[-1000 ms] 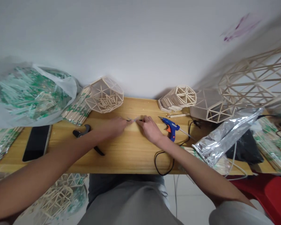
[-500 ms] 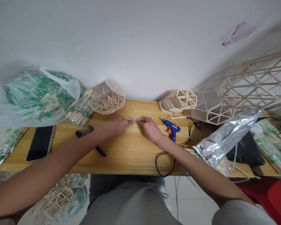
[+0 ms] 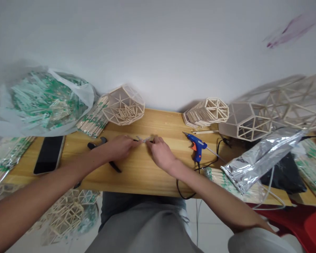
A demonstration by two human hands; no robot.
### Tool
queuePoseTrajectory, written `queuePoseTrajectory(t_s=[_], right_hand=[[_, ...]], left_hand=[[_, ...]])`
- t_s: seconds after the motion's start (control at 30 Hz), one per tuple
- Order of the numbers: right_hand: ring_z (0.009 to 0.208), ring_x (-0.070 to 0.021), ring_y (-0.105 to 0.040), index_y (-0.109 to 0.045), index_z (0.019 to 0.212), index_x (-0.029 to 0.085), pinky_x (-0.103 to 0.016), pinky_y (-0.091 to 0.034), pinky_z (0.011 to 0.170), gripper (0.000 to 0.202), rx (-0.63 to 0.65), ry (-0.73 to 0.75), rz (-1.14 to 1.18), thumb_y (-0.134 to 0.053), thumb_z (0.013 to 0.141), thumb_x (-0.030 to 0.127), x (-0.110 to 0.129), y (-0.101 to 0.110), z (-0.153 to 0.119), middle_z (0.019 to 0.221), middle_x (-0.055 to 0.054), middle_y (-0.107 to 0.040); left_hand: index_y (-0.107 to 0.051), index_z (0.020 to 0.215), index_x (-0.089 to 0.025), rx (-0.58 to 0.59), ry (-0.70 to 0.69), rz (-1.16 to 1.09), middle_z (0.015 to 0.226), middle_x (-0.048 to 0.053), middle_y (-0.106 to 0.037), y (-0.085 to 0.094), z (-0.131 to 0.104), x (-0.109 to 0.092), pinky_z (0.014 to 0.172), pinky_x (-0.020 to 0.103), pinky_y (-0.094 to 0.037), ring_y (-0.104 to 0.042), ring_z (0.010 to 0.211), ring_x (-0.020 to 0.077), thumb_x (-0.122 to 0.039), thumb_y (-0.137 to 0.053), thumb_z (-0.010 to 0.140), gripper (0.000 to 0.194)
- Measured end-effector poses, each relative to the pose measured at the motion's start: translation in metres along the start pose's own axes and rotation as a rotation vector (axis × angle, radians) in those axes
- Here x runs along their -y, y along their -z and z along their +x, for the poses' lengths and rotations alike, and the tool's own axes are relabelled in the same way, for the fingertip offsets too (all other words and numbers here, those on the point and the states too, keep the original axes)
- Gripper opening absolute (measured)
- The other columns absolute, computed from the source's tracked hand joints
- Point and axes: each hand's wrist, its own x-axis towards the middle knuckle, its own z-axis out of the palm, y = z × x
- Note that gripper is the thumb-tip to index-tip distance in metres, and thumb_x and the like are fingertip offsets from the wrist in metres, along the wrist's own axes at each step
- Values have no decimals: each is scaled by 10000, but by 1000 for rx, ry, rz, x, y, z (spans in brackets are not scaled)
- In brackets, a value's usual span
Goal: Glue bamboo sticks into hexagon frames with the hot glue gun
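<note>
Over the middle of the wooden table (image 3: 137, 165), my left hand (image 3: 122, 147) and my right hand (image 3: 160, 153) face each other, fingers closed in pinches. Between their fingertips sits a small greyish piece (image 3: 143, 140) with thin, crossing parts and dark ends; its kind is too small to make out. A black-handled cutter (image 3: 113, 165) lies partly under my left forearm. To the right of my right hand rests a blue glue gun (image 3: 198, 144) with an orange trigger, its nozzle pointing toward the back left.
A hexagonal stick basket (image 3: 124, 105) holds short wooden sticks. Wrapped stick packs (image 3: 93, 117), a plastic bag of green-and-clear wrappers (image 3: 50, 102) and a phone (image 3: 49, 154) lie left. Stick frames (image 3: 209, 110), foil packaging (image 3: 260, 160) and a black cord (image 3: 181, 191) are at right.
Both hands, with the small piece between them, have shifted a little left and toward me on the table. My view has turned slightly. The glue gun and cutter stay in place.
</note>
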Motion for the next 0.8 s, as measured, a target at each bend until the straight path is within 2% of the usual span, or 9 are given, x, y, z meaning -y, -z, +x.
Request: queuePoseTrajectory(t_s=[0.1,0.2,0.33,0.53,0.63,0.8], right_hand=[[1196,-303,-618,-696,1353,107,-413,-516,1030,388,-17,-1,-11,-490,1031,40,-7,-1,3,1249,-217,-684],[1204,-302,-605,-635,1443,115,-417,-528,1014,427,-49,9,-31,-492,1046,46,-9,-8,-2,1263,-222,-674],[1194,-302,-604,-620,1469,126,-407,-536,1002,437,-71,25,-52,-505,1054,56,-9,-13,-5,1234,-208,-675],[1188,-296,-611,-626,1452,101,-398,-527,1021,422,-76,39,-33,-520,1047,49,-6,-11,-14,1300,-234,-651],[1180,-302,-617,-616,1465,93,-386,-538,1004,447,-62,37,-32,-510,1034,33,-3,-11,-13,1260,-219,-677],[1219,-331,-616,-593,1474,26,-407,-529,1036,467,-49,-29,-48,-446,1031,17,-5,-5,6,1274,-251,-680]], left_hand=[[-602,1522,-248,-25,-10,-18,1143,136,-800,3,5,-2,905,359,-540,-759,1017,276,-50,-490,943,622],[-568,1552,-217,-49,16,2,1058,144,-803,-5,0,-8,894,383,-553,-766,976,289,-67,-467,974,606],[-538,1570,-196,-66,27,8,1110,172,-792,-17,-4,-10,896,407,-551,-762,997,307,-102,-467,996,585],[-514,1592,-233,-61,3,13,1062,128,-797,-23,-11,-12,913,389,-537,-752,999,282,-73,-469,988,627],[-527,1587,-250,-42,-7,73,1057,114,-800,-15,-10,-11,912,390,-536,-751,1003,287,-57,-517,945,671],[-567,1558,-267,-32,43,124,1143,115,-804,10,13,0,875,361,-536,-757,1005,277,-43,-499,927,673]])
